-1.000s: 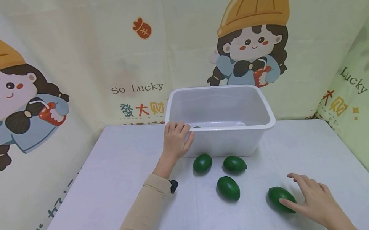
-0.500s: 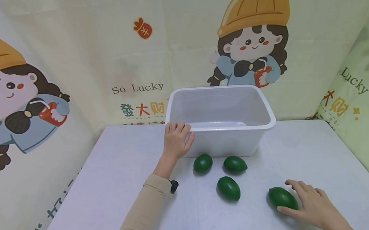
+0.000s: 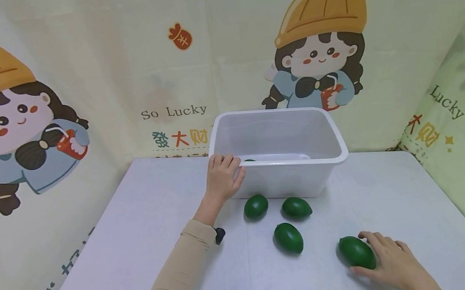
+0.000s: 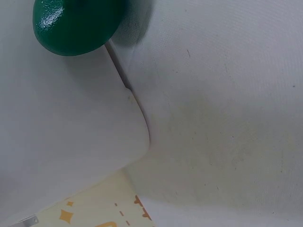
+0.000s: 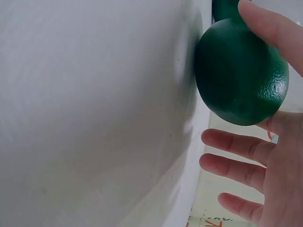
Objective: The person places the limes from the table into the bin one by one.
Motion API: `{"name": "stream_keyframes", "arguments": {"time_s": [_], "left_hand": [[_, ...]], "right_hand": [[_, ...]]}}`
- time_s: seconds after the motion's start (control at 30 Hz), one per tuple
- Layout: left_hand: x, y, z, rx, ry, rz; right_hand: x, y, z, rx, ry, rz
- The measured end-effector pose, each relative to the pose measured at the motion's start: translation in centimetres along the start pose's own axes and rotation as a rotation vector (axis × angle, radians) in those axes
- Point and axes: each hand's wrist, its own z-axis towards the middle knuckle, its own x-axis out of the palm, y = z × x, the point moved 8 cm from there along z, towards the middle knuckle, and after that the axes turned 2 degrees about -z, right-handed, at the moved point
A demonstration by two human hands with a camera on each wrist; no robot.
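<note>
My left hand grips the near left rim of a white plastic bin, fingers hooked over the edge and thumb on the outer side. At the lower right, my right hand is at a green lime, thumb and forefinger on either side of it. In the right wrist view the thumb overlaps this lime, while the other fingers stretch out apart from it. The left wrist view catches another lime beside the bin wall; the left hand is hidden there.
Between the bin and my right hand lie three more limes, one left, one right and one nearer. A green sliver shows inside the bin. A printed cloth stands behind the white table.
My right hand has lowered and drawn its thumb and forefinger in around the lime, which stays in place. The left hand keeps still on the rim. The cloth at left has shifted slightly rightward.
</note>
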Motion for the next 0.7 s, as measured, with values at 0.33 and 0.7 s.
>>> {"name": "stream_keyframes", "arguments": {"time_s": [0.33, 0.7], "left_hand": [[0.12, 0.13, 0.08, 0.003, -0.008, -0.007], [-0.11, 0.13, 0.25, 0.007, -0.01, 0.003]], "right_hand": [[0.53, -0.09, -0.03, 0.016, 0.048, 0.015], [0.78, -0.16, 0.26, 0.049, 0.13, 0.012]]}}
